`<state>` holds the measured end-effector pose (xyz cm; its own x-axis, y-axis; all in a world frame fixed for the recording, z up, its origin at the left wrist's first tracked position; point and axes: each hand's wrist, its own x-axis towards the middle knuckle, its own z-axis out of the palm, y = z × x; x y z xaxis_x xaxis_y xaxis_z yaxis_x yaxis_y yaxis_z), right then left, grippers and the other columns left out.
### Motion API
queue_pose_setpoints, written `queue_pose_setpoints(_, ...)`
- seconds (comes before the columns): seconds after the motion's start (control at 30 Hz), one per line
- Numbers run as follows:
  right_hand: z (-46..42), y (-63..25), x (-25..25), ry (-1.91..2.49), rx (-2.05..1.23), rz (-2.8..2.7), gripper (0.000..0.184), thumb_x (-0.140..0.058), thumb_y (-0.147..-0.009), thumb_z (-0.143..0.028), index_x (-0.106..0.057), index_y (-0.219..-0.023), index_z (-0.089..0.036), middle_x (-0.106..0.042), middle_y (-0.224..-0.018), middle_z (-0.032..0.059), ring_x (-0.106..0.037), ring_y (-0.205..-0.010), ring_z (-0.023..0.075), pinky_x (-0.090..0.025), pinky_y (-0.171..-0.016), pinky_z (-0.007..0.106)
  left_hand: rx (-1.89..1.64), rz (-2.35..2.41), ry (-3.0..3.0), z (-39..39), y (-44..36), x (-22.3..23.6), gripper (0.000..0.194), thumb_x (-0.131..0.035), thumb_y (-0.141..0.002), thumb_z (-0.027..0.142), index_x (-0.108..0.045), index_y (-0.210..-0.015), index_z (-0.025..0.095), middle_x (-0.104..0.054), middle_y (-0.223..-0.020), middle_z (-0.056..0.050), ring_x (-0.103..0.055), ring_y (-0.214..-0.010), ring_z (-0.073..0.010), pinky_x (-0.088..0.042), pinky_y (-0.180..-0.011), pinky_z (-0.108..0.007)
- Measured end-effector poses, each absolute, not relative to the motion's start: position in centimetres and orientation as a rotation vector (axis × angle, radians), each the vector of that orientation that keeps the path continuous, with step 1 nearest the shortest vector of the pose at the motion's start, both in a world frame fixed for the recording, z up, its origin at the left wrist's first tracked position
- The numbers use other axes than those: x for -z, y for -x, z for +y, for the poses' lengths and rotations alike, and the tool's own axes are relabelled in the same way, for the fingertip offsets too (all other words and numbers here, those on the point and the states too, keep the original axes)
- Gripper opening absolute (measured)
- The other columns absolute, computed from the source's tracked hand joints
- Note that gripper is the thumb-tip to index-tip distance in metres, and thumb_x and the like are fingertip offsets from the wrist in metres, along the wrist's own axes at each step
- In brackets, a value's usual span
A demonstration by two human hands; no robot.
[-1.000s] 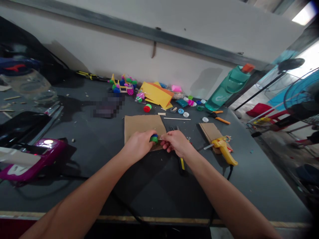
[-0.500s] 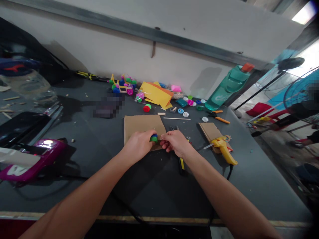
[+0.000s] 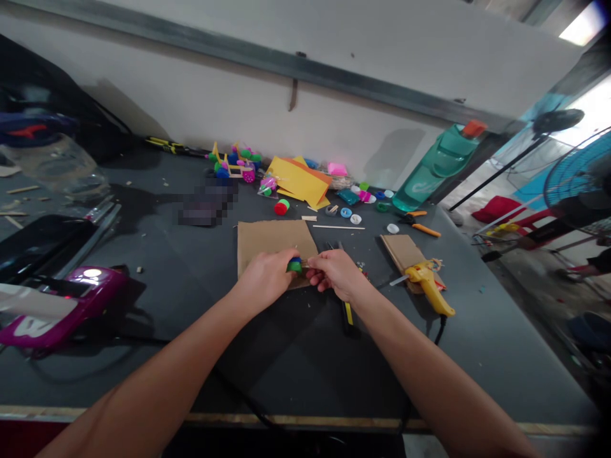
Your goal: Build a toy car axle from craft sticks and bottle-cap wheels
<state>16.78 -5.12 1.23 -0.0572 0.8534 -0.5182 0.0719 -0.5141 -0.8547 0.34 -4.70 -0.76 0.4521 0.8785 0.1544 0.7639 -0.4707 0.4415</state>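
Over a square of brown cardboard (image 3: 272, 236), my left hand (image 3: 263, 275) is closed around green and blue bottle caps (image 3: 296, 266), which stick out between thumb and fingers. My right hand (image 3: 337, 272) pinches a small brownish, stick-like piece (image 3: 306, 262) against the caps' right side; its exact kind cannot be made out. The fingertips of both hands nearly meet. A black and yellow utility knife (image 3: 349, 317) lies partly under my right wrist, with pointed metal tool tips (image 3: 330, 245) showing just beyond that hand.
At right, a yellow glue gun (image 3: 429, 289) rests on stacked cardboard (image 3: 401, 250), near orange-handled pliers (image 3: 426, 230) and a green bottle (image 3: 436, 168). Coloured paper (image 3: 300, 178), loose caps (image 3: 356, 219) and a red-green cap pair (image 3: 281, 207) lie behind. A purple device (image 3: 90, 299) stands left.
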Motion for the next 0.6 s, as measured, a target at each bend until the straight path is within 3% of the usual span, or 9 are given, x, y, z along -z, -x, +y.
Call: queue_pose_setpoints(0.6, -5.37, -16.48, -0.48, 1.594, -1.544, -0.985, 0.018, -0.049, -0.082, -0.01, -0.054, -0.065, -0.014, -0.057, -0.051, -0.0014, -0.051, -0.037, 0.0068, -0.036, -0.03, 0.016, -0.542, 1.408, -2.38, -4.64, -0.36, 0.76, 0.026, -0.055, -0.08, 0.022, -0.061, -0.105, 0.023, -0.071, -0.094, -0.004, -0.066, -0.08, -0.0222, -0.046, -0.068, -0.03)
